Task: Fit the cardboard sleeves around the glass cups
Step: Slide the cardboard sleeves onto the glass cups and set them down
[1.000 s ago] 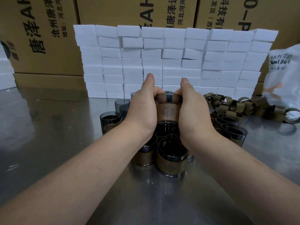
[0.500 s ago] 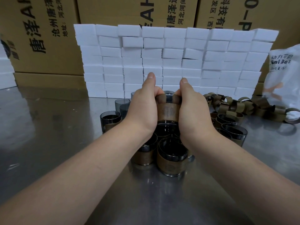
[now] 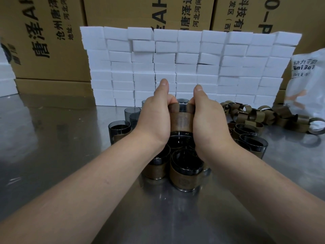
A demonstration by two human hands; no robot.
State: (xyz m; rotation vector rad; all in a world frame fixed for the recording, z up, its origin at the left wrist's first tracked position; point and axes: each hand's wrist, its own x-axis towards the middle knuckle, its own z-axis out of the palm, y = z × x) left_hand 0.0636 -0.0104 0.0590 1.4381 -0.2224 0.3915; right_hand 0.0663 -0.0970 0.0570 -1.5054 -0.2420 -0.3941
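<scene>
My two arms reach out over the shiny metal table (image 3: 52, 155). Closest to me stands a dark glass cup (image 3: 186, 171) with a brown sleeve around it. Another sleeved cup (image 3: 156, 168) is just beside it on the left, touching it.

Above those, I hold one glass cup in the air (image 3: 182, 107) between both hands. My left hand (image 3: 154, 120) grips its left side and my right hand (image 3: 205, 124) grips its right side. My fingers are curled around it and both thumbs point up. The cardboard sleeve (image 3: 181, 123) sits around the middle of this cup, and some glass shows above it.

To the left stands a cup (image 3: 119, 131) with a sleeve low on it, and bare cups (image 3: 131, 113) are behind it. To the right are more sleeved cups (image 3: 253, 143). Past them lies a heap of loose sleeves (image 3: 255, 115).

Farther back is a wall of white foam blocks (image 3: 184, 64). A white bag (image 3: 307, 81) leans at the right. Big cardboard boxes (image 3: 49, 41) stand behind it all.
</scene>
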